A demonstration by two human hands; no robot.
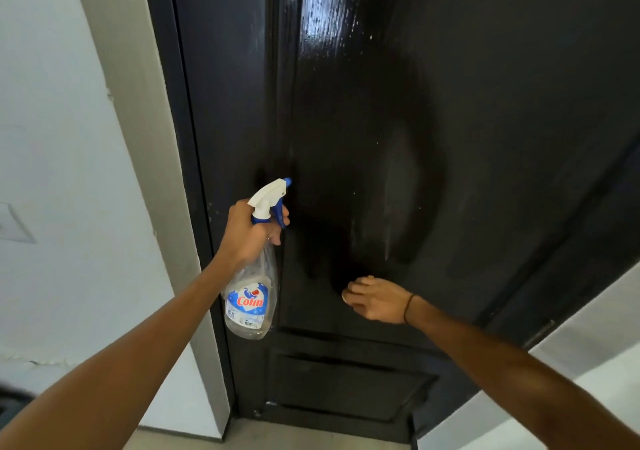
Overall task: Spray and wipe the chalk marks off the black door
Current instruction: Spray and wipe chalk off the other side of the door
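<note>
Left hand point(252, 231), arm stretched up, grips the neck of the clear plastic spray bottle point(251, 297) at the glossy black door's point(485, 103) left edge, nozzle facing the panel; right hand point(375, 299) reaches to the door lower down, fingers curled; what it holds is hidden

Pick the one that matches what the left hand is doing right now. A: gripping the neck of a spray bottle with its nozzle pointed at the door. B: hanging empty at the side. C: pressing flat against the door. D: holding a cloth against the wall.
A: the left hand grips the spray bottle at its neck, a finger at the blue trigger, the nozzle aimed at the black door.
</note>
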